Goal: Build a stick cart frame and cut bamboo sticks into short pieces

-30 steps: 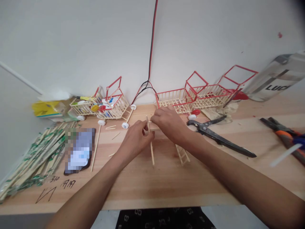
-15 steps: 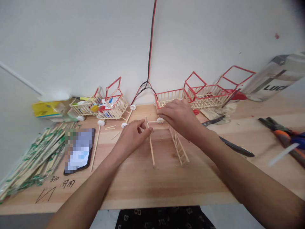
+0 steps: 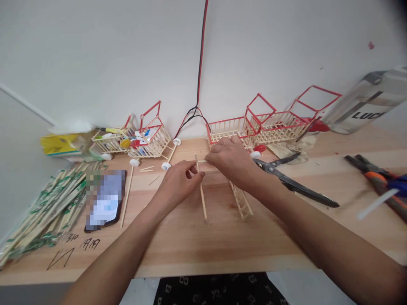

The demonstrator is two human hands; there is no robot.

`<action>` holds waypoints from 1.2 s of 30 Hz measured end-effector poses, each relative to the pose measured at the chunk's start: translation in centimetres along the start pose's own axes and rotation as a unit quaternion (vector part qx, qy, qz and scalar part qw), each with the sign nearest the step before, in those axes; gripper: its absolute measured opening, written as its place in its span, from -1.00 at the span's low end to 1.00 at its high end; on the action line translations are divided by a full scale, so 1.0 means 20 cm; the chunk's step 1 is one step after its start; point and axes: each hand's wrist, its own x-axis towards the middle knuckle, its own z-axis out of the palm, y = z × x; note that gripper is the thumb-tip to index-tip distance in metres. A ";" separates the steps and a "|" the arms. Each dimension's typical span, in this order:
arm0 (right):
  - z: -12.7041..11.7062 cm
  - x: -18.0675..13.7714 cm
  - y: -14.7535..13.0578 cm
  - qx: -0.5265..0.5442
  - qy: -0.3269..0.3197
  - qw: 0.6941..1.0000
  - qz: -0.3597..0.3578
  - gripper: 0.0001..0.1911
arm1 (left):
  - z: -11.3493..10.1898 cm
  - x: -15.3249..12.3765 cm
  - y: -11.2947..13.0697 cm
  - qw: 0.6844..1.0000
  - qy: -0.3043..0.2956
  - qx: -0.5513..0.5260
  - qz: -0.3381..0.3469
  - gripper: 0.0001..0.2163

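My left hand (image 3: 181, 181) is closed, with thumb and fingertips around the upper part of a long thin wooden stick (image 3: 202, 199) standing over the table. A short wooden crosspiece (image 3: 201, 161) joins that stick near its top. At the crosspiece's other end, the fingers of my right hand (image 3: 233, 161) are pinched together, hiding that end and whatever is on it. Below my right hand, a ladder-like wooden lattice (image 3: 242, 202) extends toward me, its far end covered by the hand. Behind it is a wooden basket with red trim (image 3: 230, 127).
Several more small wooden baskets (image 3: 152, 144) line the wall. Black cutters (image 3: 302, 188) and orange-handled pliers (image 3: 378, 186) lie right. To the left are a phone (image 3: 106, 199), wrapped chopsticks (image 3: 47, 207) and a wheeled stick (image 3: 129, 192). A large bottle (image 3: 362, 106) leans at back right.
My right hand has moved slightly left and closed over the crosspiece's end, covering the white wheel visible there before. My left hand has stayed nearly in place on the long stick.
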 end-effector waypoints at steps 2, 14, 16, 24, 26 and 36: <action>0.01 0.00 0.00 0.005 0.004 1.000 -0.004 -0.89 | 0.00 0.00 0.00 1.000 0.004 0.006 0.007 -0.86; 0.02 0.01 -0.02 0.010 0.027 0.999 -0.020 -0.85 | 0.00 -0.02 0.02 0.999 0.010 0.043 0.017 -0.88; 0.02 0.01 -0.02 0.012 0.026 0.999 -0.019 -0.85 | 0.00 -0.01 0.01 0.999 0.011 0.048 0.021 -0.88; 0.03 0.01 -0.03 0.015 0.029 0.999 -0.019 -0.85 | 0.00 -0.02 0.02 0.998 0.009 0.061 0.019 -0.88; 0.03 0.01 -0.03 0.013 0.033 0.999 -0.019 -0.85 | 0.00 -0.02 0.02 0.998 0.009 0.064 0.020 -0.88; 0.04 0.01 -0.03 0.009 0.046 0.999 -0.021 -0.84 | 0.00 -0.02 0.04 0.998 0.014 0.060 0.012 -0.88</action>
